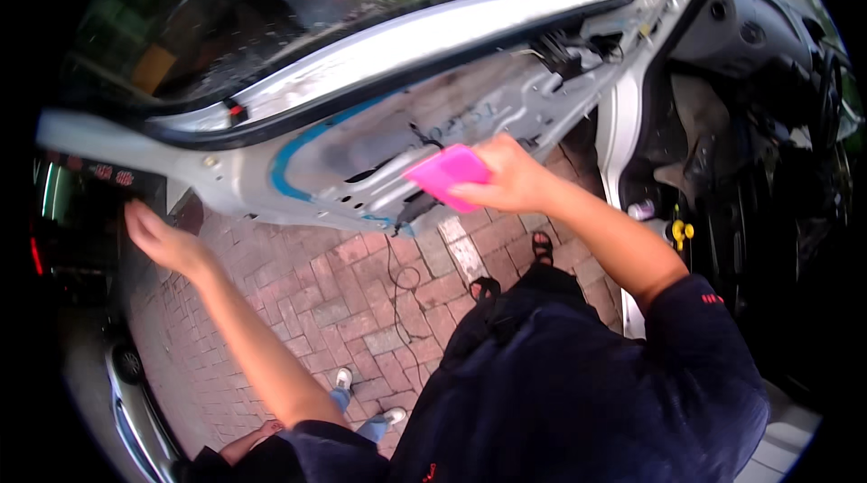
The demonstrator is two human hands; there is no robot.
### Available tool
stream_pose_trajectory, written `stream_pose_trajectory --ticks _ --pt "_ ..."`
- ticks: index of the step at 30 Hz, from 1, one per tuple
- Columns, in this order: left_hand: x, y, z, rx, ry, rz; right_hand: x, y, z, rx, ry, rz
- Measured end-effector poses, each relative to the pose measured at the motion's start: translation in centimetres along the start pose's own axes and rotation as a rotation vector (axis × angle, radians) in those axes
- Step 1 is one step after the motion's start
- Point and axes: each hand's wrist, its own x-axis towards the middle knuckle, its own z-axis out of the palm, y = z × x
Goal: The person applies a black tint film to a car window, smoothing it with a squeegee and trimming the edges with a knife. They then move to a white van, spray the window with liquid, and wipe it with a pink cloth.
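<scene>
A flat bright pink squeegee card [449,177] is gripped in my right hand [508,178], between the thumb and the fingers. It is held in front of the bare inner side of an open car door [237,178], whose trim panel is off, so metal, holes and a blue strip [287,158] show. From this view I cannot tell whether the card touches the metal. My left hand [163,237] is stretched out beside the door's left end, its fingers extended and somewhat blurred, with nothing seen in it. Above the panel is the door's window glass [208,41].
A thin black cable [397,302] lies on the brick paving [298,302] below the door. At right is the car's interior with a yellow item [681,231] near the sill. Another person's jeans and white shoes [344,379] show at lower left, near a parked car [135,411].
</scene>
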Motion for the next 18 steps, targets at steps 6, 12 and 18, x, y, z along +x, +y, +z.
stream_pose_trajectory --ticks 6,12,18 --pt "-42.8 -5.2 1.0 -0.03 -1.031 -0.384 -33.4 12.7 0.5 -0.46 0.225 1.104" --pt "-49.2 0.8 10.6 0.298 -1.27 0.289 -39.5 15.2 -0.3 -0.172 0.326 1.282" --pt "-50.7 -0.4 18.5 0.731 -1.402 0.56 -38.1 20.4 -3.0 0.216 0.393 1.03"
